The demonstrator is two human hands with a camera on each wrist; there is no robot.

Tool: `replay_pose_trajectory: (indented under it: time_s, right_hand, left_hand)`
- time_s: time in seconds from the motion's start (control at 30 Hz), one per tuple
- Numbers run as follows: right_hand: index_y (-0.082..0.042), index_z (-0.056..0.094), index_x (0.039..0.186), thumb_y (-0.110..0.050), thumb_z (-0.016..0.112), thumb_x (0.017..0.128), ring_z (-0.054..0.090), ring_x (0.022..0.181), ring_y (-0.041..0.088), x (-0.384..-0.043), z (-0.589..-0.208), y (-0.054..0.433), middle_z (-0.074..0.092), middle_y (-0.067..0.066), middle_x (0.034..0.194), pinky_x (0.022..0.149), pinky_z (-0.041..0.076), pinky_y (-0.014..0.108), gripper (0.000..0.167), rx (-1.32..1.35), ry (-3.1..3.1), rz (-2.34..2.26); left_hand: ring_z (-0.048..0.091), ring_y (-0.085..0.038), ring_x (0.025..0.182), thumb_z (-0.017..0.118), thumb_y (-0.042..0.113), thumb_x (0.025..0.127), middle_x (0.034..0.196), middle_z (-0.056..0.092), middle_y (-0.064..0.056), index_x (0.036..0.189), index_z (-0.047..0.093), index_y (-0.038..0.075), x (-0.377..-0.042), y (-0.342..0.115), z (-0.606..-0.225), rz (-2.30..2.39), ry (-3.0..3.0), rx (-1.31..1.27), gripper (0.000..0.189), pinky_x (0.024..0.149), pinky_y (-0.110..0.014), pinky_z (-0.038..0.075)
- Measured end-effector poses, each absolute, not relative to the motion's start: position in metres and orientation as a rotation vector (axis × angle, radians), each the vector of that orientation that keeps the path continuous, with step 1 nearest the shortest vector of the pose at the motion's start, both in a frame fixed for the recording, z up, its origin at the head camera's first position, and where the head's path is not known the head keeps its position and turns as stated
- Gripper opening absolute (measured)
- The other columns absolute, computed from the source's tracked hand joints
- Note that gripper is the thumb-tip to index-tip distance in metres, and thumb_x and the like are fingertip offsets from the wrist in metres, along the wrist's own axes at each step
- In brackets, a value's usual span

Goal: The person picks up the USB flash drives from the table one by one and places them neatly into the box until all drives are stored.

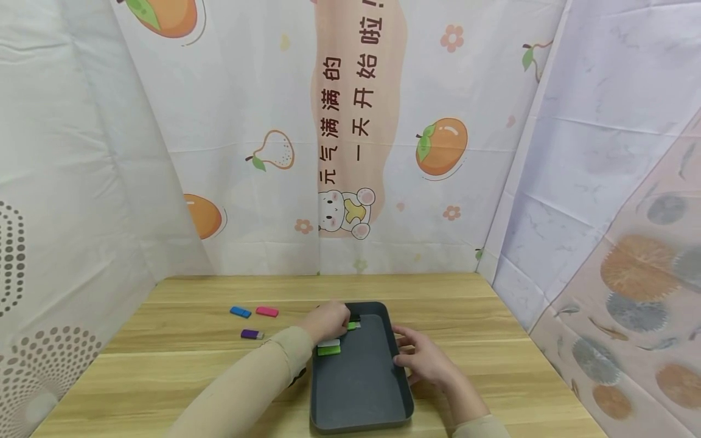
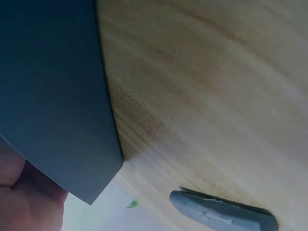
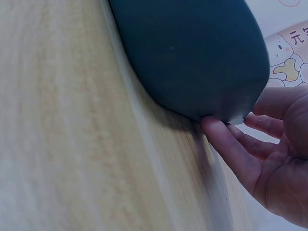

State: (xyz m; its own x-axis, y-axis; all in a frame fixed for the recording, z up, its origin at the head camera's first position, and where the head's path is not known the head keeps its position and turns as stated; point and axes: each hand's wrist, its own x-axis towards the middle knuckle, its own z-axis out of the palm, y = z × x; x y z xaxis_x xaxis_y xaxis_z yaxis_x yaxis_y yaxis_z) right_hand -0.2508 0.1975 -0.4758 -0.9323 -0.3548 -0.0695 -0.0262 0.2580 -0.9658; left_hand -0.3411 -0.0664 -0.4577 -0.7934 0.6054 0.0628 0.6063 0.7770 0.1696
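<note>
L hand (image 1: 328, 320) is at far green USB stick (image 1: 353, 326), grip unverifiable; R hand (image 1: 424, 356), fingers extended, should brace tray (image 1: 364, 383) w/o tilt.

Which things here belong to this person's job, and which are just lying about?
Seemingly in the job:
dark grey rectangular tray, touched by the right grip
small oblong bright-green sticks inside it
probably the small oblong blue stick, pink stick and purple stick outside it

Just surroundings:
light wooden table
white fruit-printed cloth backdrop
</note>
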Motion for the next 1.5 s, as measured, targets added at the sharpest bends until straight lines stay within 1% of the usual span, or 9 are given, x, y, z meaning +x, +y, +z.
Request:
replay_pose_trajectory:
  time_s: [0.13,0.37,0.53,0.6,0.67,0.93,1.2,1.4,1.5]
  right_hand:
    - [-0.001,0.035,0.156,0.004,0.065,0.09,0.059,0.11,0.04,-0.251,-0.476,0.197,0.048,0.031,0.136,0.059,0.059,0.052,0.072,-0.35,2.259,-1.732]
    - [-0.001,0.035,0.156,0.004,0.065,0.09,0.059,0.111,0.04,-0.251,-0.476,0.197,0.048,0.031,0.135,0.06,0.059,0.052,0.072,-0.355,2.27,-1.728]
    - [-0.001,0.036,0.156,0.003,0.066,0.091,0.059,0.11,0.039,-0.251,-0.475,0.197,0.048,0.032,0.136,0.059,0.059,0.051,0.072,-0.361,2.267,-1.721]
    - [-0.001,0.035,0.156,0.003,0.065,0.09,0.06,0.109,0.038,-0.251,-0.475,0.197,0.048,0.032,0.136,0.06,0.059,0.051,0.072,-0.36,2.264,-1.725]
    - [-0.001,0.036,0.156,0.003,0.066,0.09,0.06,0.108,0.038,-0.251,-0.476,0.197,0.048,0.031,0.136,0.059,0.059,0.051,0.072,-0.359,2.266,-1.727]
    - [0.0,0.036,0.156,0.004,0.065,0.09,0.06,0.108,0.038,-0.252,-0.477,0.197,0.049,0.031,0.134,0.058,0.059,0.051,0.072,-0.372,2.272,-1.724]
    - [0.0,0.036,0.155,0.004,0.065,0.089,0.061,0.104,0.035,-0.251,-0.476,0.197,0.049,0.031,0.134,0.059,0.059,0.052,0.073,-0.373,2.273,-1.728]
    - [0.0,0.035,0.156,0.004,0.065,0.089,0.061,0.105,0.034,-0.251,-0.476,0.197,0.049,0.031,0.134,0.059,0.059,0.051,0.073,-0.369,2.268,-1.731]
    - [0.0,0.035,0.155,0.004,0.065,0.089,0.061,0.105,0.035,-0.251,-0.477,0.197,0.049,0.031,0.134,0.059,0.059,0.051,0.073,-0.371,2.271,-1.73]
  left_hand:
    - [0.05,-0.008,0.064,0.075,0.008,0.09,0.073,0.055,0.008,0.072,0.065,0.016,-0.341,-0.068,-0.459,-0.284,-2.961,-0.985,0.022,0.058,-0.025,0.046]
    - [0.05,-0.008,0.064,0.073,0.008,0.09,0.074,0.055,0.007,0.072,0.065,0.017,-0.342,-0.067,-0.458,-0.311,-2.971,-0.96,0.022,0.057,-0.025,0.046]
    - [0.044,-0.009,0.057,0.071,0.013,0.094,0.066,0.052,0.006,0.069,0.062,0.018,-0.34,-0.069,-0.45,-0.324,-2.924,-0.994,0.027,0.055,-0.027,0.041]
    - [0.044,-0.009,0.055,0.071,0.016,0.094,0.063,0.052,0.007,0.069,0.062,0.018,-0.34,-0.07,-0.446,-0.349,-2.882,-1.01,0.027,0.055,-0.028,0.041]
    - [0.046,-0.008,0.056,0.072,0.02,0.095,0.065,0.053,0.008,0.072,0.063,0.019,-0.339,-0.071,-0.441,-0.374,-2.851,-1.012,0.025,0.056,-0.027,0.042]
    - [0.055,-0.006,0.069,0.073,0.026,0.095,0.08,0.062,0.011,0.086,0.069,0.02,-0.334,-0.077,-0.425,-0.475,-2.731,-1.059,0.011,0.065,-0.027,0.05]
    - [0.063,-0.012,0.089,0.074,0.023,0.094,0.095,0.068,0.005,0.093,0.071,0.017,-0.33,-0.093,-0.41,-0.515,-2.707,-1.025,0.006,0.079,-0.032,0.055]
    - [0.065,-0.02,0.103,0.072,0.022,0.096,0.108,0.07,-0.002,0.106,0.073,0.009,-0.328,-0.107,-0.405,-0.565,-2.757,-0.969,0.017,0.088,-0.038,0.055]
    - [0.064,-0.022,0.107,0.073,0.022,0.095,0.112,0.068,-0.003,0.109,0.072,0.01,-0.329,-0.114,-0.405,-0.585,-2.753,-0.94,0.019,0.091,-0.039,0.054]
